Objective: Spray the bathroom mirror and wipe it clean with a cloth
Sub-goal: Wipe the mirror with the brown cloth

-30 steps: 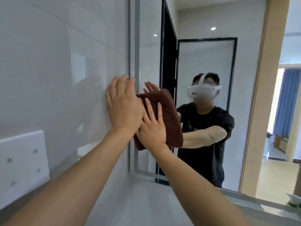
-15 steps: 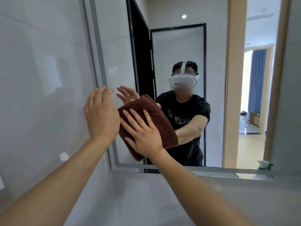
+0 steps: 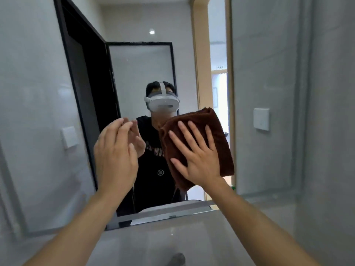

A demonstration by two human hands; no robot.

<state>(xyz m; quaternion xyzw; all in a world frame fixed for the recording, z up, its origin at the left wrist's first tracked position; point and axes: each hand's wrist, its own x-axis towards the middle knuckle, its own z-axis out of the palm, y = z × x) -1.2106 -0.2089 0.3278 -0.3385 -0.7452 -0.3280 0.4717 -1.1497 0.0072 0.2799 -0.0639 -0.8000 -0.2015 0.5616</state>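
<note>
Pressing one folded brown cloth [image 3: 203, 139] flat against the mirror [image 3: 134, 73], right hand [image 3: 197, 156] has fingers spread straight, nothing pinched. Left hand [image 3: 115, 158] is relaxed, empty, at the glass. Two wall switch plates [image 3: 260, 119] visible; no containers discernible

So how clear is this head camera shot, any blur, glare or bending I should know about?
Head view: soft all over, with motion smear on the left hand and its reflection; the right hand, pressed flat on the brown cloth, is sharper. Wide-angle bending tilts the mirror edges and door frame. A ceiling light shows as a small bright spot in the reflection, and the doorway is overexposed.
</note>
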